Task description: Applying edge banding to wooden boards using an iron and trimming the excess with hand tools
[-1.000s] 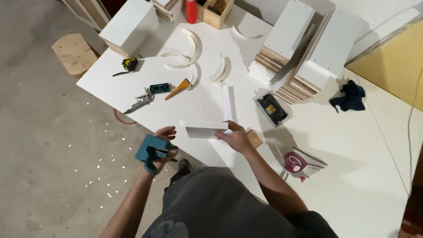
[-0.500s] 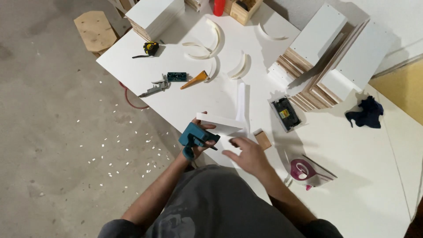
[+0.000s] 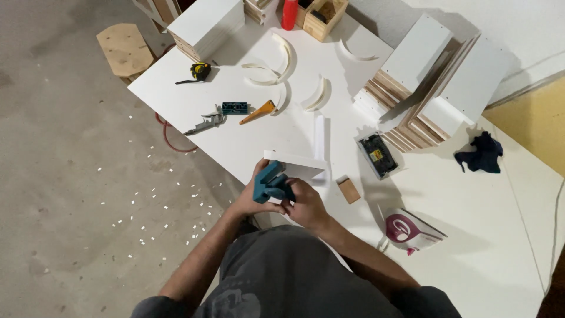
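Both hands meet at the worktop's (image 3: 247, 153) near edge: the left hand (image 3: 250, 200) grips a teal block (image 3: 269, 182) — apparently a hand tool — against a small white panel (image 3: 294, 165), the right hand (image 3: 303, 203) closed around it, steadying.

Teal block-shaped hand tool (image 3: 269, 184): lower part hidden by both hands; its kind cannot be told. Thin white rectangular panel (image 3: 296, 165): near edge covered by the tool. Red cylindrical container (image 3: 289, 12): top cut off by the upper edge.
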